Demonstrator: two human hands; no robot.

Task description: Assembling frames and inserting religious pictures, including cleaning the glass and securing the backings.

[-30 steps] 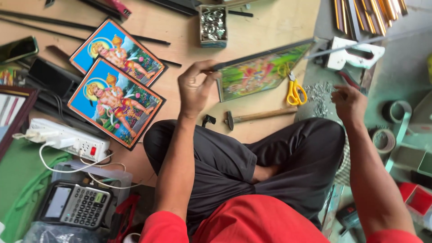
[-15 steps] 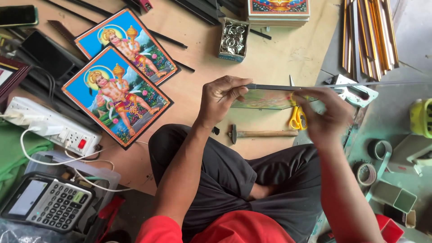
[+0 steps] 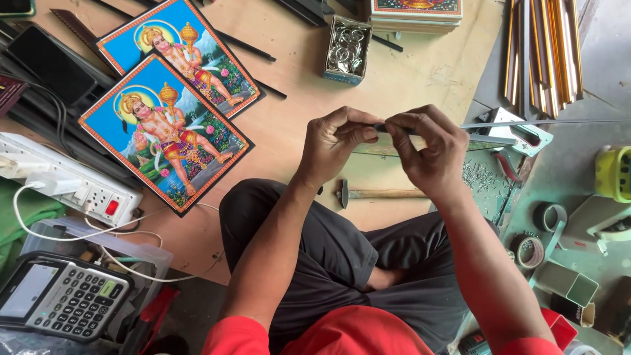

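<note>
My left hand (image 3: 338,144) and my right hand (image 3: 427,151) meet above my lap. Together they pinch the near end of a thin flat sheet (image 3: 499,140), seen edge-on and stretching off to the right. It looks like a framed picture or a pane of glass. Below my hands a small hammer (image 3: 378,194) lies on the wooden board (image 3: 296,125). Two colourful printed pictures (image 3: 167,128) of a crowned figure lie on the board to the left.
A tin of metal rings (image 3: 347,49) stands at the back. Gold frame mouldings (image 3: 542,49) lie at the top right. Tape rolls (image 3: 539,236), loose nails (image 3: 478,174), a power strip (image 3: 69,184) and a calculator (image 3: 62,299) surround my crossed legs.
The picture lay flat on the board with only my left hand on it. Both hands have since lifted it edge-on, and my right hand has slid along the edge toward my left.
</note>
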